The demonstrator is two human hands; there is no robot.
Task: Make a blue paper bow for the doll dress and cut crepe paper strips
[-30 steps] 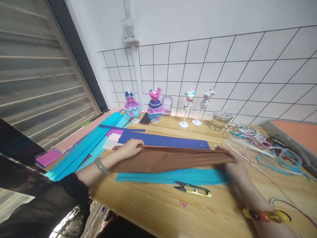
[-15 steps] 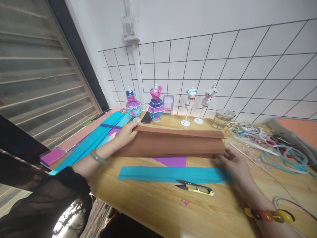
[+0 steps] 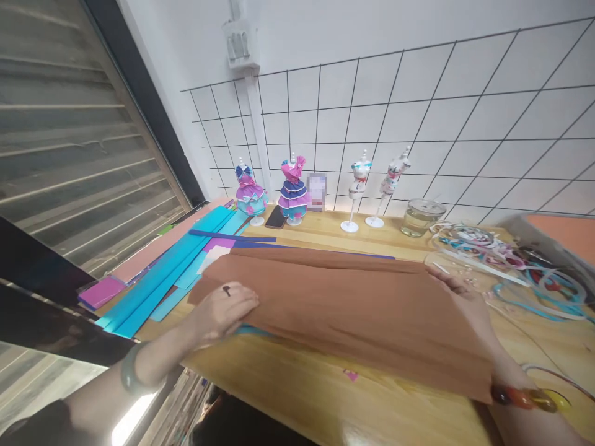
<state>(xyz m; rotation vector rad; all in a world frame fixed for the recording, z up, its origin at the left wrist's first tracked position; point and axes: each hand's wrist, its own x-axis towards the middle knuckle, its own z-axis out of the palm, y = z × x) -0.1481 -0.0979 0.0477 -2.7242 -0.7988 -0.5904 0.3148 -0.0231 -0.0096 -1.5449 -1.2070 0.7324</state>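
A sheet of brown crepe paper [image 3: 344, 303] spans the middle of the table, opened out with its near edge hanging toward me. My left hand [image 3: 227, 310] is closed on its left part, fingers together and a dark ring on one. At the right end my right hand [image 3: 462, 297] holds the far corner, its palm and thumb partly covered by the sheet. A blue strip [image 3: 251, 330] peeks out under the near left edge. The snips that lay in front are hidden beneath the brown paper.
Folded blue crepe paper [image 3: 171, 266] lies at the left. Behind stand dressed mini mannequins [image 3: 292, 192], white mini mannequins [image 3: 360, 179], a phone [image 3: 276, 217] and a glass jar [image 3: 422, 217]. Tangled ribbons [image 3: 548, 279] and a grey bin [image 3: 525, 232] are at the right.
The folded brown paper has been opened out toward me and now covers the snips and most of the blue strip. My left hand has moved from the far edge nearer to me.
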